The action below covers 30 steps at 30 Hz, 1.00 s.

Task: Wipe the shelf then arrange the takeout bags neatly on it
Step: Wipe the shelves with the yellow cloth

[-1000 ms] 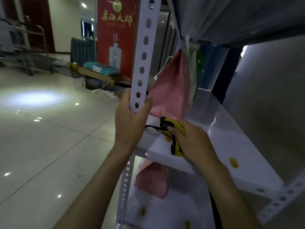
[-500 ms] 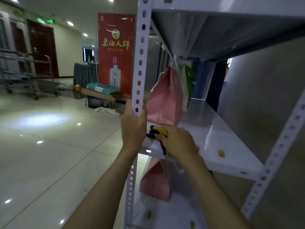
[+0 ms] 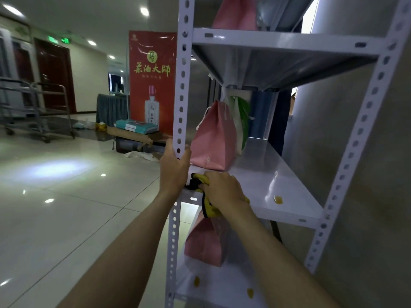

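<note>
Big tiled hall with shiny floor (image 3: 66, 207), ceiling lights reflecting off it. Far left there's a metal cart (image 3: 42, 107) near some dark doors, then a red banner (image 3: 152, 83) with a bottle printed on it, with boxes (image 3: 135, 127) stacked at its foot.

Then comes the white metal shelf rack. Left hand (image 3: 174, 172) is wrapped around the near-left perforated post (image 3: 181, 96), thumb on one side and fingers on the other, right at the level of the middle shelf (image 3: 278, 174). Just to the right of it, the right hand (image 3: 222, 192) is curled over a bunched yellow cloth (image 3: 208, 206) with black trim, pressing it onto the near-left corner of that shelf; part of the cloth hangs over the front edge.

Right behind the hands a pink takeout bag (image 3: 213, 141) stands upright on the same shelf, and a white and green bag (image 3: 241, 121) is tucked behind it, further back. Over to the right on the shelf surface there's a yellowish spot (image 3: 278, 199) near the front edge.

Another pink bag (image 3: 235, 13) sits on the shelf above, and one more pink one (image 3: 205, 243) on the lower shelf (image 3: 222, 290), which also has a few yellowish spots. Far right is a plain grey wall (image 3: 367, 174).
</note>
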Tool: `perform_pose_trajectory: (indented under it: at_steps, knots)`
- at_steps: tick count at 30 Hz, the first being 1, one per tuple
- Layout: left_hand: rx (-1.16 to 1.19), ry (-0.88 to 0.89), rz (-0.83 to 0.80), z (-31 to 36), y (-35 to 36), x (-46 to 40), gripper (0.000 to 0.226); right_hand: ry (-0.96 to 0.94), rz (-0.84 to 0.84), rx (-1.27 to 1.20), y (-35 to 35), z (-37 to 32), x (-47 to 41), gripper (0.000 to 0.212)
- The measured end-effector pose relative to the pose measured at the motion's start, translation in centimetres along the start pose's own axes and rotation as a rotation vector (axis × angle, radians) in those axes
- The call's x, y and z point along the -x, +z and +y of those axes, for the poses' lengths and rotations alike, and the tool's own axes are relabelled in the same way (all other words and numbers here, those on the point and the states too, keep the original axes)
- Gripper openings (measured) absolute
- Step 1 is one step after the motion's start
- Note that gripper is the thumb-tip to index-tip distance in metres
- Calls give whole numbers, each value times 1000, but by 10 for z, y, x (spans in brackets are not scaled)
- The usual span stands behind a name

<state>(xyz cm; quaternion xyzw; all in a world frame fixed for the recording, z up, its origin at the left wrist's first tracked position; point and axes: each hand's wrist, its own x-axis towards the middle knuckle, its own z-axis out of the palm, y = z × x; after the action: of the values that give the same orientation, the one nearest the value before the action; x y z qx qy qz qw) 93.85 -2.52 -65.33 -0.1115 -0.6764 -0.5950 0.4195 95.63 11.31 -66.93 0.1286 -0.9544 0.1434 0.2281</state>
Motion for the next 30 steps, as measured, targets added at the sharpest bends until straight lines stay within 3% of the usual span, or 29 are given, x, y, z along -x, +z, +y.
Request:
perform_pose_trajectory:
  at_steps: [8, 11, 14, 19, 30]
  knots:
    - [21, 60, 57, -16, 8, -3, 8, 80, 31, -7, 36, 1, -56, 17]
    - [4, 83, 75, -16, 10, -2, 16, 90, 43, -1, 40, 0, -60, 21]
    - [2, 71, 77, -16, 11, 0, 8, 48, 55, 1, 33, 2, -48, 27]
    - [3, 48, 67, -12, 9, 1, 7, -42, 54, -40, 16, 0, -13, 13]
    - [-43, -14, -11, -10, 2, 0, 9, -229, 3, 136, -23, 44, 36, 31]
